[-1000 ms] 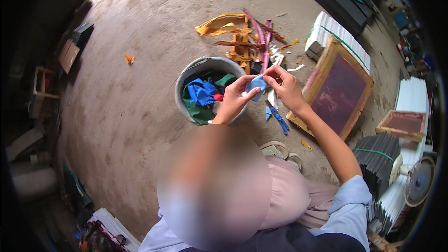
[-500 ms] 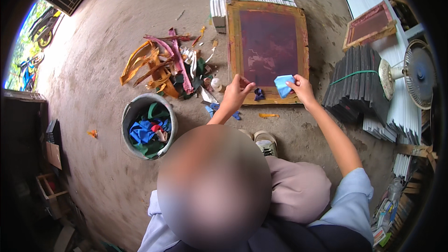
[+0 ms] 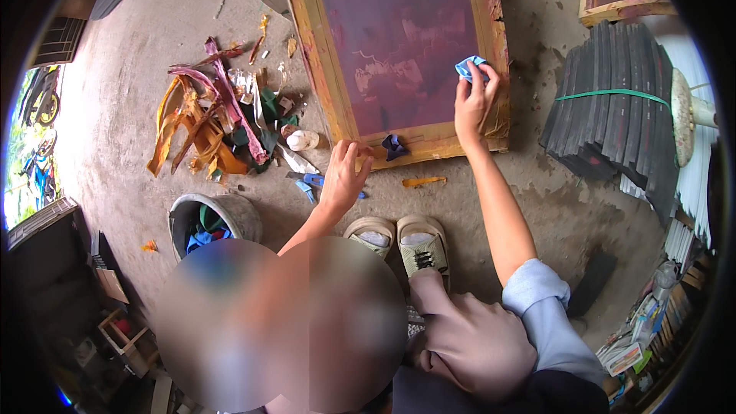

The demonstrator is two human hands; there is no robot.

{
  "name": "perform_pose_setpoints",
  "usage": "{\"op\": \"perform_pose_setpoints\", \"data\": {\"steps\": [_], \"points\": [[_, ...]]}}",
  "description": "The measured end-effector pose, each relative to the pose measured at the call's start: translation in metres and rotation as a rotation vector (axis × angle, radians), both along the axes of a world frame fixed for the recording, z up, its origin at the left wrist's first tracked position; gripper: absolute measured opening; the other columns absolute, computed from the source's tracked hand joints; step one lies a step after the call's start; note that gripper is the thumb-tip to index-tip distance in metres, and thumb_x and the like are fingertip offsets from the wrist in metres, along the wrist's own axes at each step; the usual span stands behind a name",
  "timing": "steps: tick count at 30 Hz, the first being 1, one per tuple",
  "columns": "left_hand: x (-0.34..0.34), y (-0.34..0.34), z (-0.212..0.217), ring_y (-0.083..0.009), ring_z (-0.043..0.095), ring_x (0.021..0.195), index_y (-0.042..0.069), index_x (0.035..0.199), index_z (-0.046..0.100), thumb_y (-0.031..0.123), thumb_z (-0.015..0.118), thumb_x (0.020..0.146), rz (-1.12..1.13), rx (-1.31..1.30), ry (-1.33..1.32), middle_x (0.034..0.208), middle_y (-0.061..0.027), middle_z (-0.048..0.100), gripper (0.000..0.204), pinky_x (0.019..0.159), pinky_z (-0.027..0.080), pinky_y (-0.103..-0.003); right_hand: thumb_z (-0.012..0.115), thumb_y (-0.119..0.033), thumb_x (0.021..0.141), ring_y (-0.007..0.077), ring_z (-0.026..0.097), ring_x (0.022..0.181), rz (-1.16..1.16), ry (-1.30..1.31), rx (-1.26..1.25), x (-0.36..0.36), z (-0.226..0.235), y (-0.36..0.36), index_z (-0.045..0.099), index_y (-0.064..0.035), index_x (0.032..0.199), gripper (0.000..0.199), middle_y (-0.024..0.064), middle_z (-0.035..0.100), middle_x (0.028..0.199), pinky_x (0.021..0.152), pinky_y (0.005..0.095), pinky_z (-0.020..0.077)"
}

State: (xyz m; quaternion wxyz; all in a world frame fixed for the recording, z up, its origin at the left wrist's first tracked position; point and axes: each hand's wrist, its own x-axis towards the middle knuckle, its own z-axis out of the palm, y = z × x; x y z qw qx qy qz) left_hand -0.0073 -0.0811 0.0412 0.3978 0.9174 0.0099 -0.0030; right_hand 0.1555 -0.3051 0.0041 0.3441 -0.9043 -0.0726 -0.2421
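Observation:
A framed printing screen lies before me, with a dark purple mesh and a wooden frame edged in yellow-brown. Pale smeared patches mark the mesh. My right hand pinches a crumpled light-blue cloth against the screen's right side. At the lower left corner of the frame is my left hand, its fingers bent and slightly apart, with nothing visible in them. A small dark-blue scrap sits on the lower frame edge. Just beside my left hand, a blue-handled tool lies on the floor.
Orange and pink strips are heaped at the left, near a small white container. A grey bucket holds coloured cloths. Bound dark panels stand at the right. An orange strip lies before my shoes.
My right hand has brought the light-blue cloth from the lower right corner up onto the screen's right side. My left hand has drawn back toward the frame's lower left corner. The view has shifted.

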Motion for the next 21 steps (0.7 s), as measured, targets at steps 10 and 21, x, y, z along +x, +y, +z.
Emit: {"op": "perform_pose_setpoints", "data": {"steps": [10, 21], "points": [[-0.006, 0.013, -0.004, -0.0256, 0.057, 0.088, 0.002, 0.107, 0.059, 0.006, 0.063, 0.086, 0.054, 0.023, 0.043, 0.101, -0.0123, 0.053, 0.021, 0.077, 0.049, -0.039, 0.049, -0.018, 0.097, 0.0219, 0.025, 0.145, 0.779, 0.116, -0.365, -0.075, -0.033, 0.042, 0.028, -0.0044, 0.149, 0.057, 0.0086, 0.027, 0.156, 0.121, 0.0388, 0.0167], [0.001, -0.001, -0.006, -0.0297, 0.056, 0.101, 0.003, 0.128, 0.048, 0.003, 0.065, 0.083, 0.062, 0.042, -0.011, 0.113, -0.0160, 0.050, 0.048, 0.089, 0.047, -0.039, 0.048, -0.017, 0.097, 0.0197, 0.019, 0.146, 0.685, 0.164, -0.419, -0.098, -0.030, 0.053, 0.032, -0.0070, 0.148, 0.054, 0.0069, 0.023, 0.157, 0.121, 0.0355, 0.0148]]}}
